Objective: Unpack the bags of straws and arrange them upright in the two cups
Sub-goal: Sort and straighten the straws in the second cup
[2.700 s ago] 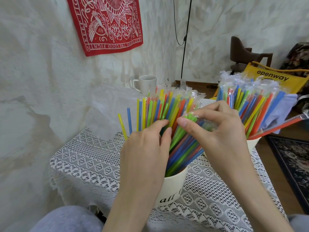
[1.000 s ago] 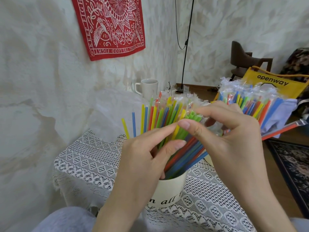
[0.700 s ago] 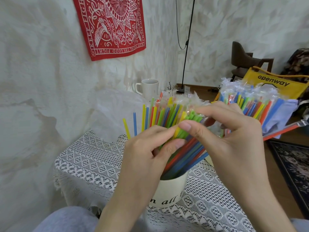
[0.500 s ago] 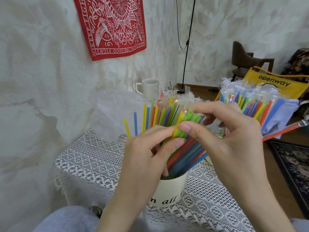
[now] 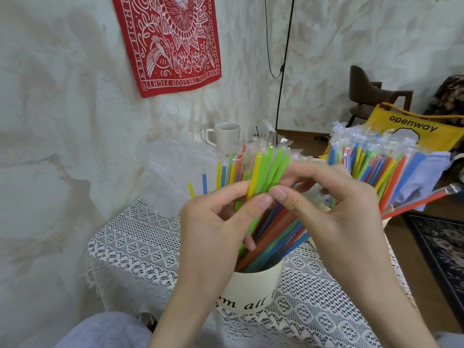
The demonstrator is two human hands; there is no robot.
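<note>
Pinching a bundle of straws from both sides: left hand with thumb and forefinger closed on the green and yellow tips, right hand curled round the same bundle. Below, standing in the cream cup on the lace tablecloth. At 2 o'clock, wrapped straws, their cup hidden.

A white lace tablecloth covers the table. At its far edge stands a white mug, handle to the left. On the wall behind hangs a red bandana printed in white. A black cable runs down the wall. To the right stand a dark wooden chair and a yellow "openway" bag, with a patterned dark rug on the floor.
</note>
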